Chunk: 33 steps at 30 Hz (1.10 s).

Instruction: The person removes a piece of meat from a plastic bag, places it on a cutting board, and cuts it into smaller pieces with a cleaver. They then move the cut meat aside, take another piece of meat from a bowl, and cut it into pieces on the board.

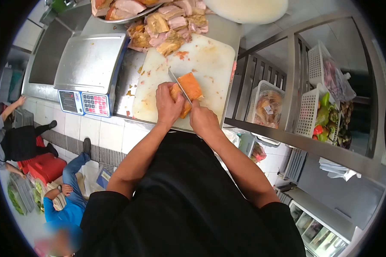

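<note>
On a white cutting board (152, 92) lies a block of meat with an orange-brown surface (190, 85). My left hand (169, 105) presses on the near left side of the block, fingers curled against it. In my right hand (205, 121) is the handle of a kitchen knife (179, 85), mostly covered by my fingers. The blade runs slantwise across the block, its tip pointing up and left past the meat. How deep the edge sits is hidden. Cut chunks of cooked meat (172, 25) are heaped at the board's far end, and small scraps dot its surface.
Left of the board stands a digital scale (90, 64), beside a sink (51, 60). A metal tray of meat (126, 9) is at the back. To the right, a metal rack holds a basket of peppers (313, 111). Two people are at the lower left.
</note>
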Motion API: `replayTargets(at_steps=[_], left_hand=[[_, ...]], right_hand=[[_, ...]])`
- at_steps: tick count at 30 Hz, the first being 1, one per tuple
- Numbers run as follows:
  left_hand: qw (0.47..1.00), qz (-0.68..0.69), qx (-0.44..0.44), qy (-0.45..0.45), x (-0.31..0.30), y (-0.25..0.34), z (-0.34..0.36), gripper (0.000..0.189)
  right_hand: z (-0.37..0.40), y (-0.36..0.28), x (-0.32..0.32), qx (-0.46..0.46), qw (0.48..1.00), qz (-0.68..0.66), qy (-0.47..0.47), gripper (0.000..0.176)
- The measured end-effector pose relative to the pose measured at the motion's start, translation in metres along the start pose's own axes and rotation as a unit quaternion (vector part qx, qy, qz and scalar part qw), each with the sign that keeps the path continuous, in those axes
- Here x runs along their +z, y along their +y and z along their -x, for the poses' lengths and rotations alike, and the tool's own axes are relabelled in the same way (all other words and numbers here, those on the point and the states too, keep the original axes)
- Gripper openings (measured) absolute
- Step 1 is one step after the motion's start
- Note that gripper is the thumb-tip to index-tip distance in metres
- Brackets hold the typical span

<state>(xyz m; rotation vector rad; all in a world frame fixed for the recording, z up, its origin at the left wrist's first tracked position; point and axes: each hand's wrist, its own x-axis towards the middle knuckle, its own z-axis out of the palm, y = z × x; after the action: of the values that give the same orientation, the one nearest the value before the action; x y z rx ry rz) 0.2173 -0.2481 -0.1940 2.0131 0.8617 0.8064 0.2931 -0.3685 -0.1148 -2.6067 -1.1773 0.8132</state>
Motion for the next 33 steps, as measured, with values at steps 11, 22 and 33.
replayTargets(at_steps=[11,22,33], left_hand=[[0.996,-0.002,-0.087,-0.022,-0.032,0.009,0.011,0.038],[0.979,0.026,0.193,0.064,-0.049,0.111,-0.067,0.033],[0.982,0.000,0.181,-0.053,0.018,0.067,-0.065,0.027]], right_hand=[[0.013,0.024,-0.012,-0.051,0.998,0.011,0.039,0.020],[0.069,0.063,-0.020,-0.036,0.998,0.045,-0.019,0.015],[0.066,0.065,-0.019,-0.035,0.998,0.042,-0.019,0.016]])
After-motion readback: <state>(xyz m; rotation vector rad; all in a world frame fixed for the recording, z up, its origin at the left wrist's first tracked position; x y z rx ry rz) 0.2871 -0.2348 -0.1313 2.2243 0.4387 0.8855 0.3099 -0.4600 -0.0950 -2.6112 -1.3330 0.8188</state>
